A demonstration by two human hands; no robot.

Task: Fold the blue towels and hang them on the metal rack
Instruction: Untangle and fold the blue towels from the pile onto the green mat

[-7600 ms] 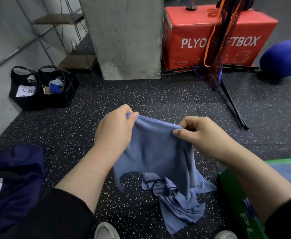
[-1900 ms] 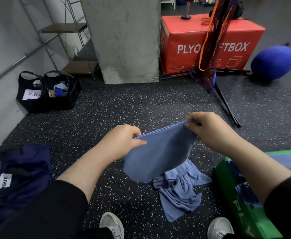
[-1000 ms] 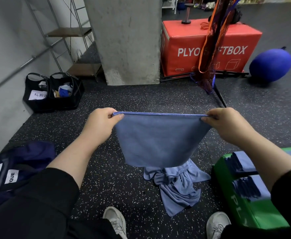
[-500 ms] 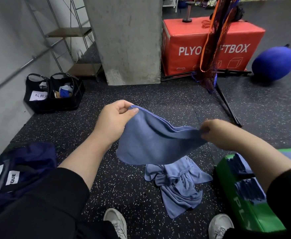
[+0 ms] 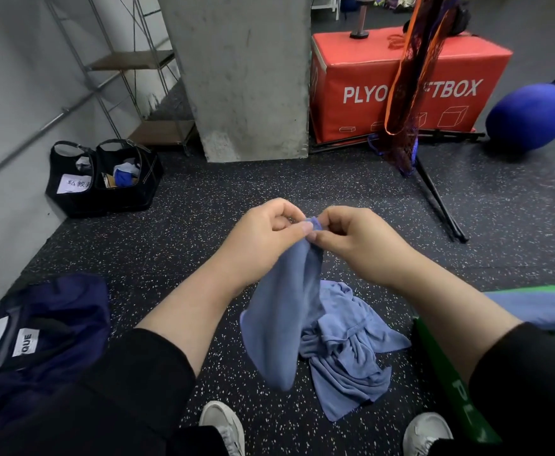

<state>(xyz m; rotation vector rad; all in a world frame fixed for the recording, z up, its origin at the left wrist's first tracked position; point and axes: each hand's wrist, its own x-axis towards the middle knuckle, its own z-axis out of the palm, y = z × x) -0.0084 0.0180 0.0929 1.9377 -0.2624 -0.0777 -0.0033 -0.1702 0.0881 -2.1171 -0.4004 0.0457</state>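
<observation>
Gym: speckled rubber floor (image 5: 204, 205), red plyo box (image 5: 411, 90), blue punching bag (image 5: 529, 118).

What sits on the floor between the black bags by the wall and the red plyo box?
In the head view, a concrete pillar stands between the black bags and the red plyo box, with bare speckled floor before it.
</observation>
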